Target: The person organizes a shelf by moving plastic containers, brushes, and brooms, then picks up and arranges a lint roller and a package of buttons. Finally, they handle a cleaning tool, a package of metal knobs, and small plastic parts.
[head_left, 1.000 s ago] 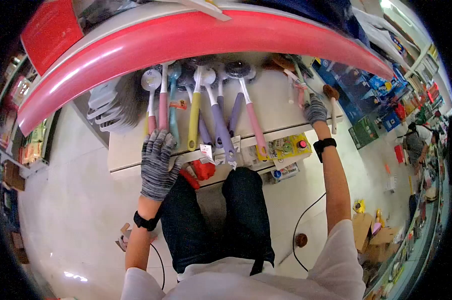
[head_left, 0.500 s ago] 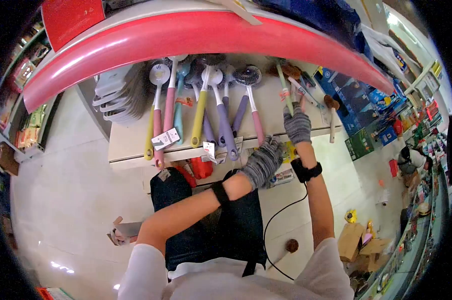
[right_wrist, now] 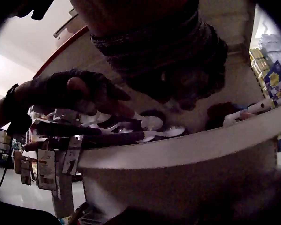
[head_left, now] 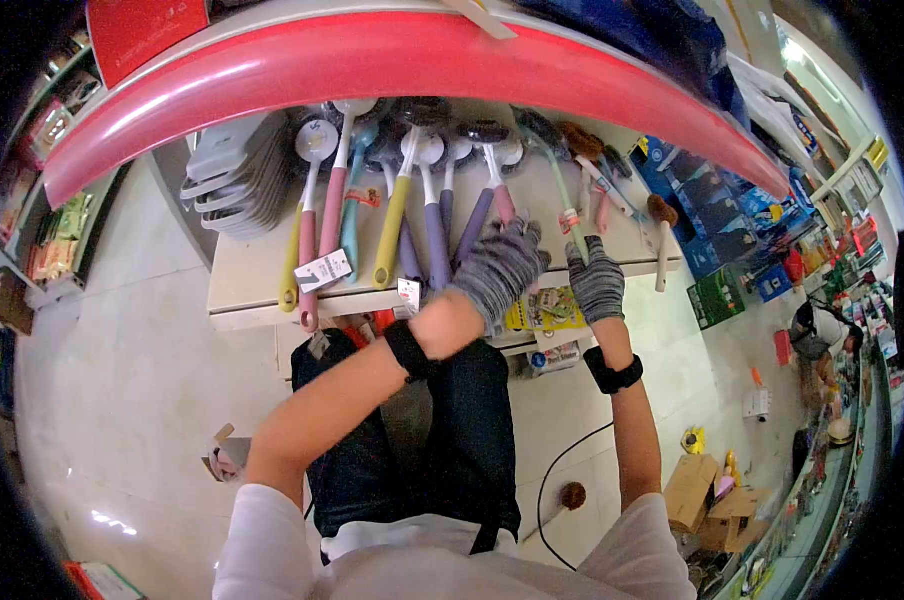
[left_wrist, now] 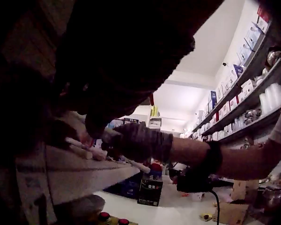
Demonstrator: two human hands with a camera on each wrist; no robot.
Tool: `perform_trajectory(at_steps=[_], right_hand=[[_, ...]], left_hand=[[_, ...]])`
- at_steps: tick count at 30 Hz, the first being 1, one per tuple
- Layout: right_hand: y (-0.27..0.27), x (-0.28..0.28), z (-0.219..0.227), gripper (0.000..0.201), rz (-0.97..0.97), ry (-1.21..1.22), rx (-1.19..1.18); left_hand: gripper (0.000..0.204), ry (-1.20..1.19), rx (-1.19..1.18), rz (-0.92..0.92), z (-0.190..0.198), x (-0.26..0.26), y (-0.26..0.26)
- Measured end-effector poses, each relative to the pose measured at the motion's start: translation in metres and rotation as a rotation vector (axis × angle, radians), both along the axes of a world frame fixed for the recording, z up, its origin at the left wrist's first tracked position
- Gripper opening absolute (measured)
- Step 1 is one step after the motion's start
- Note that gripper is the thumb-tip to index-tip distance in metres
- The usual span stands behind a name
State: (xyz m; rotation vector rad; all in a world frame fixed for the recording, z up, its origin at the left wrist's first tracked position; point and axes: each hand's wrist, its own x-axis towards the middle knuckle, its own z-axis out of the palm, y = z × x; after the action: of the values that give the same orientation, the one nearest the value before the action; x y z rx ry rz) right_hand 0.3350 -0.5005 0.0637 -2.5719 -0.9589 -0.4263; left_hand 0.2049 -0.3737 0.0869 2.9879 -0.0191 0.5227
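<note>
In the head view my gloved left hand point(head_left: 502, 272) reaches across to the shelf's front edge. Its fingers grip the pink handle point(head_left: 505, 203) of a long utensil whose dark, plastic-wrapped head points inward. Just to its right, my gloved right hand point(head_left: 597, 282) holds the lower end of a green-handled utensil point(head_left: 559, 185) with a dark head. Left of the hands lies a row of ladles and spoons, among them a purple-handled spoon point(head_left: 436, 238), a yellow-handled utensil point(head_left: 396, 225) and a pink-handled spoon point(head_left: 309, 235). White price tags point(head_left: 324, 270) hang from some handles.
A red-faced upper shelf edge point(head_left: 412, 62) overhangs the white shelf point(head_left: 244, 262). Stacked grey plastic items point(head_left: 234, 175) stand at left. Brown-headed brushes point(head_left: 662, 210) lie at right, beside blue boxes point(head_left: 707, 220). Yellow packages point(head_left: 552, 310) sit on the level below.
The left hand has left the left-hand utensils, crossed rightward, and taken hold of the pink handle. The right hand has come inward from the right-hand brushes, drawing the green-handled utensil toward the front edge.
</note>
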Motion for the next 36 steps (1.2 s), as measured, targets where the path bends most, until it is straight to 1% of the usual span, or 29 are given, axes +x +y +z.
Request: perform_trajectory(at_steps=[2, 4, 5, 7, 9, 10, 13, 14, 17, 18, 20, 21, 23, 24, 27, 29, 30, 31, 33, 35, 36], right_hand=[[0.0, -0.003, 0.002, 0.037, 0.021, 0.001, 0.005], [0.002, -0.001, 0.002, 0.036, 0.04, -0.023, 0.005], [0.004, 0.0, 0.0, 0.036, 0.028, -0.035, 0.01], [0.009, 0.006, -0.005, 0.035, 0.003, -0.061, 0.02], [0.014, -0.003, 0.01, 0.034, 0.018, -0.02, -0.022], [0.018, -0.009, 0.014, 0.034, 0.023, 0.002, -0.043], [0.032, -0.017, 0.001, 0.033, 0.036, -0.101, 0.012], [0.038, -0.013, -0.011, 0.036, 0.049, -0.12, -0.067], [0.057, -0.026, -0.015, 0.042, 0.034, 0.016, -0.083], [0.062, -0.028, -0.012, 0.052, 0.054, 0.117, -0.136], [0.063, -0.032, -0.008, 0.058, 0.15, 0.071, -0.104], [0.063, -0.035, -0.008, 0.062, 0.197, 0.049, -0.09], [0.068, -0.036, -0.01, 0.067, 0.218, 0.0, -0.105], [0.069, -0.037, -0.01, 0.07, 0.227, -0.024, -0.114], [0.07, -0.036, -0.025, 0.072, 0.296, -0.249, -0.055], [0.068, -0.035, -0.028, 0.07, 0.327, -0.25, -0.008], [0.068, -0.036, -0.027, 0.07, 0.344, -0.25, 0.016], [0.065, -0.039, -0.027, 0.067, 0.334, -0.192, -0.023], [0.058, -0.051, -0.016, 0.063, 0.316, -0.075, -0.102], [0.055, -0.048, -0.026, 0.057, 0.374, -0.189, -0.025], [0.053, -0.047, -0.03, 0.054, 0.402, -0.247, 0.015]], left_hand=[[0.024, -0.069, -0.088, 0.114, 0.01, -0.004, 0.012], [0.024, -0.121, -0.135, 0.108, 0.005, 0.002, 0.035], [0.027, -0.136, -0.139, 0.044, -0.013, 0.014, 0.054], [0.03, -0.067, -0.079, 0.013, -0.018, 0.014, 0.064], [0.032, 0.097, 0.049, 0.077, 0.01, -0.003, 0.053], [0.036, 0.143, 0.089, 0.106, 0.021, -0.016, 0.047], [0.04, 0.121, 0.044, 0.094, 0.018, -0.027, 0.045], [0.041, 0.032, 0.091, 0.102, 0.006, -0.022, 0.046], [0.034, 0.154, 0.074, 0.06, 0.01, -0.022, 0.047], [0.047, 0.12, 0.094, 0.063, 0.006, -0.022, 0.05], [0.077, 0.053, 0.138, 0.069, 0.004, -0.021, 0.056], [0.071, 0.1, 0.146, 0.091, 0.006, -0.02, 0.057], [0.061, 0.196, 0.16, 0.132, 0.011, -0.019, 0.06], [0.063, 0.197, 0.131, 0.129, 0.011, -0.018, 0.061], [0.072, 0.201, 0.043, 0.113, 0.012, -0.018, 0.062], [0.083, 0.209, -0.015, 0.093, 0.015, -0.019, 0.06], [0.08, 0.218, -0.017, 0.082, 0.014, -0.019, 0.06], [0.077, 0.228, -0.021, 0.072, 0.012, -0.019, 0.059], [0.064, 0.107, 0.031, 0.056, 0.004, -0.019, 0.057], [0.047, -0.153, 0.14, 0.036, -0.006, -0.018, 0.051], [0.047, -0.153, 0.109, 0.047, -0.007, -0.018, 0.047]])
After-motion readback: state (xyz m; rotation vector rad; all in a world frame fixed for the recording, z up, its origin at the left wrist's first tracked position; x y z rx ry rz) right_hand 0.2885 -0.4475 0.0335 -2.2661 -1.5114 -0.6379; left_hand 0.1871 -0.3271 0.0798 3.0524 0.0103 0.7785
